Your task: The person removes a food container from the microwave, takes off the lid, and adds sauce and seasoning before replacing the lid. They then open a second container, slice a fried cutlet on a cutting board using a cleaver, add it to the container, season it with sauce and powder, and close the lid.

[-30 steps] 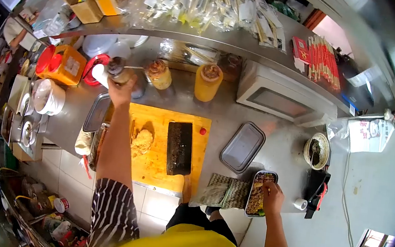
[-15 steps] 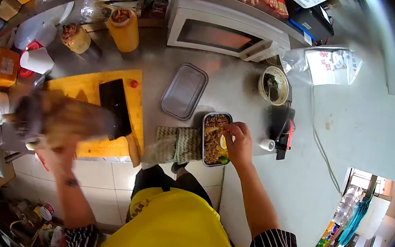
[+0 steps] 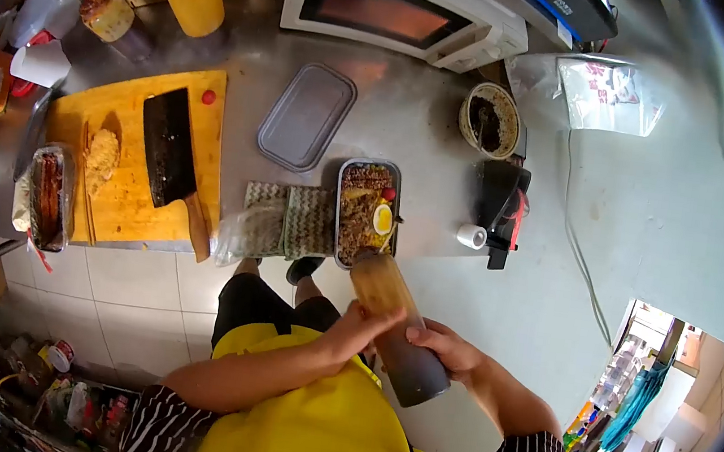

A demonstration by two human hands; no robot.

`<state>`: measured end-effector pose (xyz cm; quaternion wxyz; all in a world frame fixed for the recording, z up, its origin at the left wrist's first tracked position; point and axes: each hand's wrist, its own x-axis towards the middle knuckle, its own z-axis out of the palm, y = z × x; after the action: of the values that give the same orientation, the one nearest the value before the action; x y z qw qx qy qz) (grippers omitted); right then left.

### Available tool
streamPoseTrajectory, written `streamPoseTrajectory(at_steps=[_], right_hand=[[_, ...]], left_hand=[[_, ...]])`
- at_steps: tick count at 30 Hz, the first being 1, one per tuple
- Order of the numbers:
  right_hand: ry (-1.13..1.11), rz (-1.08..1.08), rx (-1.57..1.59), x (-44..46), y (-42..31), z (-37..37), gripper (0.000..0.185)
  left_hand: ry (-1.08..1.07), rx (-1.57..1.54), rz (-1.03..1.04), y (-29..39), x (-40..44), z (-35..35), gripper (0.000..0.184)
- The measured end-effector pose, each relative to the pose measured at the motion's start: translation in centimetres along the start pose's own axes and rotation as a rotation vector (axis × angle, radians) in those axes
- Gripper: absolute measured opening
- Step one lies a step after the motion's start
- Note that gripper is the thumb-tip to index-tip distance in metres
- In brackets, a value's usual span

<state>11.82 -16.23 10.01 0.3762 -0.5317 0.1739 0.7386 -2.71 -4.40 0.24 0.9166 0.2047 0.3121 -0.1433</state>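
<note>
A squeeze bottle (image 3: 382, 284) with dark sauce inside lies tilted in front of my body, its nozzle end at the near edge of the food tray (image 3: 342, 214). My left hand (image 3: 356, 332) is closed around the bottle's middle from the left. On its right side, my right hand (image 3: 449, 345) grips the bottle nearer its dark base. In the tray are chopped meat, a halved egg (image 3: 383, 220), a small red tomato (image 3: 388, 194) and some greens. The bottle hides the tray's lower right corner.
A plastic lid (image 3: 307, 117) lies behind the tray, and a folded patterned cloth (image 3: 308, 222) beside it. Leftward, a cleaver (image 3: 167, 148) rests on a yellow cutting board (image 3: 118, 223). A microwave (image 3: 388, 12) and a bowl of dark sauce (image 3: 512, 109) stand farther back.
The bottle has come from over the cutting board to the tray with my left hand. My right hand has left the tray's food and now holds the bottle too. The view has shifted.
</note>
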Motion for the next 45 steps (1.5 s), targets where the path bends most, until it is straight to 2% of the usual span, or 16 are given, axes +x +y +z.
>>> streamPoseTrajectory(at_steps=[1, 4, 5, 11, 17, 23, 29, 32, 35, 38, 41, 45], right_hand=[[0.032, 0.064, 0.075, -0.4, -0.3, 0.4, 0.073], [0.058, 0.123, 0.159, 0.6, 1.2, 0.3, 0.071], [0.072, 0.124, 0.136, 0.7, 1.2, 0.7, 0.068], [0.136, 0.115, 0.130, 1.5, 1.7, 1.2, 0.052], [0.209, 0.126, 0.168, 1.4, 1.2, 1.9, 0.043], [0.249, 0.144, 0.155, 1.5, 1.1, 2.2, 0.044], [0.224, 0.136, 0.170, 2.2, 1.3, 2.8, 0.050], [0.179, 0.149, 0.166, 2.7, 1.7, 2.5, 0.056], [0.141, 0.185, 0.156, 2.5, 1.2, 2.9, 0.062], [0.105, 0.146, 0.138, 2.1, 1.0, 2.3, 0.064], [0.113, 0.150, 0.179, 1.4, 0.3, 2.1, 0.063], [0.152, 0.142, 0.214, 1.9, 0.7, 1.5, 0.055]], left_hand=[[-0.129, -0.011, -0.146, 3.5, -3.0, 1.4, 0.059], [-0.137, -0.268, -0.354, 1.5, -2.7, 0.5, 0.072], [-0.106, -0.306, -0.343, 0.9, -2.7, 0.3, 0.062], [-0.018, -0.371, -0.184, -2.4, -1.7, -0.8, 0.043], [0.046, -0.370, -0.145, -1.2, -2.6, -0.1, 0.040], [0.046, -0.371, -0.091, -1.3, -2.7, 0.0, 0.043], [0.272, -0.229, -0.035, -1.8, -2.2, 0.7, 0.081], [0.251, -0.164, -0.072, -1.9, -1.7, 0.6, 0.100], [0.259, -0.090, -0.187, -1.2, -1.7, 1.0, 0.104], [0.137, -0.209, -0.204, -1.6, -1.6, 0.6, 0.089], [0.045, -0.185, -0.344, 1.5, -3.2, 0.9, 0.081], [-0.036, -0.280, -0.323, 1.6, -3.1, 0.3, 0.066]])
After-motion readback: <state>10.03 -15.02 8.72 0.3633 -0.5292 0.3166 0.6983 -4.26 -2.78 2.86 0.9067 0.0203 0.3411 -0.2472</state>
